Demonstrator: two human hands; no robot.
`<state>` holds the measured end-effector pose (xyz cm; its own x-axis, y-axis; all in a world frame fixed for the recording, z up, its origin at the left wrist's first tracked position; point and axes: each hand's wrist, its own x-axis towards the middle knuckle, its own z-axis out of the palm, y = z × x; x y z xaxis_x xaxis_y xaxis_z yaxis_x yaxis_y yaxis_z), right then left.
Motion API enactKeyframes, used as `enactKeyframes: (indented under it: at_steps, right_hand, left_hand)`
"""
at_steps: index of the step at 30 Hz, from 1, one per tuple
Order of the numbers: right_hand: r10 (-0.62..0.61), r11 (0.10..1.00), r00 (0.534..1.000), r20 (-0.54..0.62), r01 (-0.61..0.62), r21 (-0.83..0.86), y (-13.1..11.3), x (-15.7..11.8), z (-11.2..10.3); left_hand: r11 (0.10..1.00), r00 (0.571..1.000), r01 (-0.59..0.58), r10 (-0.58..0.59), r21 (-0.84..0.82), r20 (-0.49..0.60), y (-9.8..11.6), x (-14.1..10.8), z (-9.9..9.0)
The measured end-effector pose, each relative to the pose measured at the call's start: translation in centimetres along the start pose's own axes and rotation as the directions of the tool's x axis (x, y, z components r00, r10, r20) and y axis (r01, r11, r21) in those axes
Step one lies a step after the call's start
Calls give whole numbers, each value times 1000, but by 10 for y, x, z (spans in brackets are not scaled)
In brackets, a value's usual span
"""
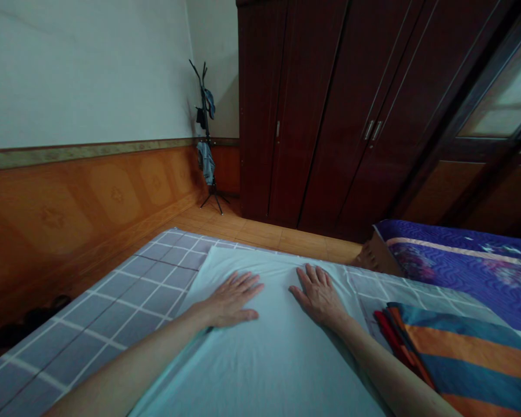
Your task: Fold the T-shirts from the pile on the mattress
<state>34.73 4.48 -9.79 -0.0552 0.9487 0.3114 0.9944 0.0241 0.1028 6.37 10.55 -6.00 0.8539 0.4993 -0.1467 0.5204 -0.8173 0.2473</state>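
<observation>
A pale blue-green cloth [269, 359] lies spread over a bed with a grey checked sheet [143, 289]. My left hand [232, 300] rests flat on the cloth, left of its middle, with the fingers apart. On the right part of the cloth, my right hand [319, 292] also lies flat, its fingers stretched toward the far edge and the thumb pointing left. Small creases run through the cloth around both hands. Neither hand holds anything.
Folded striped blue and orange cloth [473, 353] lies at the right, with red fabric [395, 336] beside it. Beyond is a purple bedspread [469, 260]. A dark red wardrobe [312, 116] and a coat rack [207, 127] with clothes stand behind.
</observation>
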Motion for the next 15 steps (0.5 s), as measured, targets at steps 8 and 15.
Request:
enactKeyframes:
  at_steps: [8, 15]
  right_hand:
    - [0, 999, 1000, 6, -1, 54, -3, 0, -8]
    - [7, 997, 1000, 25, -9, 81, -2, 0, -8]
  left_hand:
    - [983, 982, 182, -180, 28, -59, 13, -58, -10]
    - [953, 950, 303, -300, 17, -88, 28, -110, 29]
